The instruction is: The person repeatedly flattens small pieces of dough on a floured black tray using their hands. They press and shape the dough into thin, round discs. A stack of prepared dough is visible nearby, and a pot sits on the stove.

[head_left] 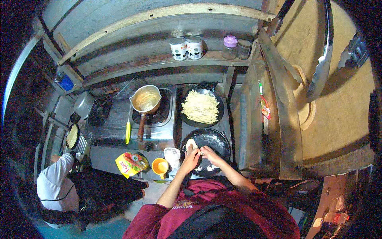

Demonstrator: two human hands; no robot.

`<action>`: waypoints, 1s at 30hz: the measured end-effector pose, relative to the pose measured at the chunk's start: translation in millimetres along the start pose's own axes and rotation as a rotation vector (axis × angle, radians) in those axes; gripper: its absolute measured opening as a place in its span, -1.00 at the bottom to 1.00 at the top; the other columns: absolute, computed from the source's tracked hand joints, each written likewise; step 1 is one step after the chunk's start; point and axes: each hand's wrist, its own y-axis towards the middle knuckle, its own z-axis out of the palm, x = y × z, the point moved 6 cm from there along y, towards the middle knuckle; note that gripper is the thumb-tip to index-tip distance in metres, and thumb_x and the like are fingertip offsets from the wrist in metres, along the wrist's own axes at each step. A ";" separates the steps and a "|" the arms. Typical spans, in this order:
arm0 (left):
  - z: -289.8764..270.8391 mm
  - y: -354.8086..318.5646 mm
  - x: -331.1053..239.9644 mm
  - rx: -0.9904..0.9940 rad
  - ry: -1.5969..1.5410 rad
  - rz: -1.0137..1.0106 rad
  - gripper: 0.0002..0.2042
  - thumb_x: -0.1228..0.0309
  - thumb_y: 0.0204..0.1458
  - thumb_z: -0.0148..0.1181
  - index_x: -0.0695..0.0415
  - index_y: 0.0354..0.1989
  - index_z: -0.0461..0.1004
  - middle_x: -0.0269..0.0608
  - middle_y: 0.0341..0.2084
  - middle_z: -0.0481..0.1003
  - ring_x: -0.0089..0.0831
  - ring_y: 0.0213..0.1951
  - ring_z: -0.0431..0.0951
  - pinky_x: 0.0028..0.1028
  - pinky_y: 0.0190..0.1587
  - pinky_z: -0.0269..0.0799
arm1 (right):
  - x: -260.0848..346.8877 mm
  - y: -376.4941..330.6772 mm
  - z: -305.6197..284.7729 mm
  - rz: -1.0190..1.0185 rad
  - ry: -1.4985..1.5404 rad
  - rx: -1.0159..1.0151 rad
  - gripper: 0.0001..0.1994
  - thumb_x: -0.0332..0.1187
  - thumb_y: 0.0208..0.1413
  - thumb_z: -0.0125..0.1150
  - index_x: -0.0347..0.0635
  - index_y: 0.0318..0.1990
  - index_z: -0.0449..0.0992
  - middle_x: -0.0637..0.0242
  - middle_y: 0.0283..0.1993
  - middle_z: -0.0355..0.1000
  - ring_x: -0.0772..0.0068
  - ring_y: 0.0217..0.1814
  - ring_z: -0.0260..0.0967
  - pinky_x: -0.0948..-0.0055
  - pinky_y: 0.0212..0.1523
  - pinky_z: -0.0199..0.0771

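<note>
Pinching: pale dough piece (191,143) is gripped by the left hand (192,156), fingers folded over it; far end left sticking out past the fingertips.
Right hand (211,157): held just beside the left, fingers bent inward, tips almost meeting it; whether anything is gripped can't be told, fingertips hidden.
Dough location: above the left part of the floured black pan (217,148), under both hands; partly covered by the fingers.
Beyond hands: second black pan (186,118) is set close to the floured one, heaped with pale strips (200,106); far side blocked by it.
Ahead-left of left hand: saucepan (146,99) is seated on the stove (109,126), wooden handle pointed back toward the hands; yellow-handled utensil (127,133) is laid left of that.
Left of left hand: white cloth-like bundle (172,156) nearest, then orange cup (160,165), then yellow packet (130,164).
Right of right hand: reach is bounded by a wooden partition (283,107); tongs (320,67) are seen farther right.
Far ahead of hands: two white cans (186,48) and a purple-lidded jar (229,48) are shelved.
Far left of hands: co-worker's white sleeve (59,169), well apart.
</note>
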 end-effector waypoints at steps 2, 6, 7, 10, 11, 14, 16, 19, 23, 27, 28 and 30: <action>-2.0 -4.3 -16.0 -0.027 0.032 0.016 -0.77 0.29 0.05 -0.03 0.03 -0.13 0.30 0.34 0.19 -0.14 0.19 0.24 -0.16 0.20 0.14 -0.25 | -1.1 0.7 -6.9 0.011 0.012 0.037 -0.70 -0.13 0.16 -0.08 -0.16 -0.12 0.28 0.40 -0.18 0.32 0.55 -0.08 0.26 0.45 -0.05 0.28; -5.5 -15.2 -30.6 -0.121 0.278 0.062 -0.77 0.30 -0.03 0.08 -0.03 -0.17 0.46 -0.13 0.24 -0.03 -0.05 0.27 -0.12 0.15 0.17 -0.37 | 1.6 -0.2 -3.5 -0.040 0.010 0.112 -0.81 -0.26 0.12 0.02 -0.17 -0.21 0.38 0.42 -0.27 0.36 0.61 -0.23 0.29 0.60 -0.18 0.29; -6.9 -15.8 -31.4 -0.147 0.277 0.071 -0.79 0.31 -0.04 0.09 -0.02 -0.21 0.48 -0.14 0.23 0.00 -0.06 0.27 -0.10 0.14 0.18 -0.36 | 0.2 0.6 -2.8 -0.043 -0.040 0.129 -0.82 -0.27 0.11 0.03 -0.18 -0.23 0.39 0.44 -0.29 0.37 0.62 -0.25 0.29 0.62 -0.20 0.28; -17.5 -16.8 -39.0 -0.260 0.254 0.103 -0.84 0.32 -0.09 0.14 0.02 -0.33 0.54 -0.17 0.15 0.16 -0.12 0.24 0.00 0.09 0.19 -0.29 | 4.2 -2.1 0.1 -0.084 -0.067 0.129 -0.83 -0.28 0.09 0.05 -0.18 -0.27 0.42 0.47 -0.33 0.38 0.65 -0.28 0.28 0.65 -0.24 0.26; -17.1 -16.6 -37.9 -0.258 0.229 0.102 -0.84 0.32 -0.10 0.15 0.01 -0.33 0.54 -0.18 0.14 0.18 -0.12 0.24 0.00 0.10 0.19 -0.31 | 5.6 -3.4 1.5 -0.074 -0.060 0.139 -0.83 -0.28 0.09 0.05 -0.18 -0.27 0.43 0.47 -0.33 0.38 0.66 -0.29 0.27 0.65 -0.24 0.25; -19.1 -16.4 -44.3 -0.323 0.232 0.143 -0.88 0.39 -0.17 0.21 0.06 -0.41 0.51 -0.18 -0.01 0.32 -0.11 0.17 0.13 0.02 0.18 -0.13 | 6.3 -4.6 2.4 -0.044 -0.044 0.156 -0.82 -0.27 0.08 0.06 -0.17 -0.27 0.43 0.48 -0.32 0.38 0.67 -0.30 0.26 0.66 -0.26 0.24; -19.2 -14.3 -44.3 -0.340 0.132 0.191 -0.91 0.42 -0.17 0.18 0.14 -0.48 0.47 -0.16 -0.10 0.36 -0.12 0.07 0.23 -0.09 0.13 0.01 | 4.3 -3.0 -0.3 -0.022 -0.038 0.147 -0.82 -0.27 0.07 0.07 -0.16 -0.28 0.44 0.48 -0.33 0.38 0.68 -0.31 0.26 0.66 -0.26 0.24; -24.3 -14.5 -52.5 -0.355 0.077 0.159 -0.87 0.49 -0.20 0.18 0.20 -0.48 0.37 -0.10 -0.28 0.40 -0.14 -0.15 0.38 -0.27 -0.09 0.25 | 12.9 -8.3 2.3 -0.072 0.000 0.204 -0.84 -0.29 0.05 0.08 -0.15 -0.28 0.44 0.49 -0.34 0.38 0.68 -0.31 0.26 0.65 -0.27 0.24; -15.7 -15.4 -37.7 -0.237 -0.042 -0.030 -0.81 0.51 -0.14 0.15 0.25 -0.34 0.32 -0.04 -0.39 0.39 -0.20 -0.37 0.46 -0.35 -0.32 0.36 | 8.6 -9.4 -1.7 -0.063 -0.105 0.160 -0.90 -0.39 -0.01 0.15 -0.17 -0.33 0.46 0.48 -0.39 0.42 0.69 -0.39 0.28 0.69 -0.36 0.26; -10.1 -18.1 -37.8 -0.215 -0.153 -0.091 -0.84 0.49 -0.10 0.14 0.25 -0.35 0.35 -0.08 -0.45 0.41 -0.27 -0.43 0.49 -0.37 -0.36 0.37 | 12.9 -11.2 -5.6 -0.169 -0.103 0.120 -0.93 -0.47 -0.06 0.20 -0.19 -0.40 0.44 0.45 -0.42 0.42 0.69 -0.41 0.29 0.69 -0.40 0.26; -7.6 -17.9 -33.2 -0.215 -0.171 -0.111 -0.84 0.49 -0.10 0.15 0.25 -0.35 0.36 -0.08 -0.45 0.42 -0.28 -0.43 0.49 -0.37 -0.36 0.37 | 10.1 -10.2 -8.7 -0.145 -0.112 0.075 -0.92 -0.50 -0.07 0.19 -0.19 -0.40 0.42 0.42 -0.43 0.41 0.67 -0.42 0.30 0.67 -0.40 0.27; -12.1 -16.3 -40.6 -0.253 -0.082 -0.009 -0.84 0.46 -0.12 0.18 0.24 -0.38 0.38 -0.10 -0.45 0.43 -0.31 -0.43 0.49 -0.37 -0.35 0.37 | 9.1 -9.8 -11.8 -0.125 -0.068 0.021 -0.90 -0.50 -0.06 0.19 -0.20 -0.37 0.40 0.40 -0.44 0.41 0.65 -0.42 0.31 0.66 -0.40 0.27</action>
